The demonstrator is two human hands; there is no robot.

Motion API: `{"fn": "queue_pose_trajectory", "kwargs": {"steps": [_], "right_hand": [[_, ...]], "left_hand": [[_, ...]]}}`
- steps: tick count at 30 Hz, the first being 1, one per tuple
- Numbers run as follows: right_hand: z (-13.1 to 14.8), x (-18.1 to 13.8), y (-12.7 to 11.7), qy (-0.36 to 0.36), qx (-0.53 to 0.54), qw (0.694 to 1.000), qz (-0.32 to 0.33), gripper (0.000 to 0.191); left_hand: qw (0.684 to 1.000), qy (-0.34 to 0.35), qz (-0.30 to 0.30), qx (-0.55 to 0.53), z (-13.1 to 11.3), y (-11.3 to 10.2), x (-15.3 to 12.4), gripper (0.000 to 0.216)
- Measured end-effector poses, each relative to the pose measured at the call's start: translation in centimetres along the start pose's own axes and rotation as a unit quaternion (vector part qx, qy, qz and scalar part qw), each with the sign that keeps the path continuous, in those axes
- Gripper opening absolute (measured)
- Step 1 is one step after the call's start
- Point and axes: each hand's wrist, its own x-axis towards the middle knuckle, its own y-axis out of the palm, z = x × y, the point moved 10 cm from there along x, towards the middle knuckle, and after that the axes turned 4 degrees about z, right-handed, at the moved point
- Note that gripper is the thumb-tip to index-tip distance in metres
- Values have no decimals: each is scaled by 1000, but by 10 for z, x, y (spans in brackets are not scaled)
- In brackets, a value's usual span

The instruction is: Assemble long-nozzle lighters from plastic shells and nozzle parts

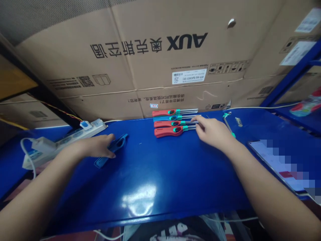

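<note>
On the left, my left hand (100, 146) has its fingers closed around a blue plastic lighter handle shell (120, 144), held low over the blue table. A row of several long-nosed lighters lies side by side near the back: a red one (162, 113) farthest away, a blue one (163, 118), then a red one (162, 124) and a nearest red one (167, 132). Their metal barrels point right. At the barrel ends, my right hand (213, 132) pinches one lighter's barrel with thumb and forefinger; its other fingers are curled and partly hidden.
A power strip (72, 135) with plugs and cables lies at the left. To the right are a lighter barrel with green ends (228, 124), a small clear part (238, 122) and a phone (278, 164). Behind stands a cardboard wall (150, 73) with a numbered tag (153, 105).
</note>
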Motion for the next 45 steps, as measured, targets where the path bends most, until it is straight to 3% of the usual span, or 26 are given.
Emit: {"fn": "queue_pose_trajectory", "kwargs": {"steps": [4, 7, 9, 11, 13, 15, 18, 20, 23, 27, 36, 41, 45], "right_hand": [[45, -12, 16, -138, 72, 988, 3, 29], [80, -27, 27, -238, 144, 960, 13, 30], [106, -41, 32, -309, 176, 934, 24, 33], [129, -55, 36, -377, 193, 905, 48, 41], [143, -65, 42, -420, 190, 883, 88, 40], [145, -68, 50, -426, 176, 876, 143, 36], [126, -60, 56, -382, 166, 885, 210, 34], [108, -51, 52, -342, 159, 901, 213, 30], [90, -40, 45, -307, 151, 918, 199, 29], [89, -38, 46, -304, 162, 917, 200, 34], [71, -25, 43, -278, 181, 927, 177, 34], [69, -21, 22, -292, 145, 944, 46, 24], [52, -17, 4, -226, 93, 969, -30, 28]], "left_hand": [[1000, 6, 18, -3, 6, 16, -16, 37], [997, 46, 49, -26, -13, 26, -37, 37], [992, 91, 72, -50, -40, 32, -53, 34], [974, 198, 85, -77, -84, 37, -68, 24], [946, 305, 59, -91, -129, 36, -78, 26], [915, 392, 14, -93, -166, 34, -83, 29], [903, 418, -66, -72, -195, 38, -71, 32], [897, 423, -94, -93, -205, 43, -61, 34], [879, 423, -153, -159, -210, 43, -51, 40], [859, 423, -202, -204, -206, 41, -47, 38], [865, 383, -228, -230, -185, 39, -43, 46], [866, 377, -228, -235, -184, 40, -38, 51], [864, 368, -236, -250, -180, 40, -36, 56]]}}
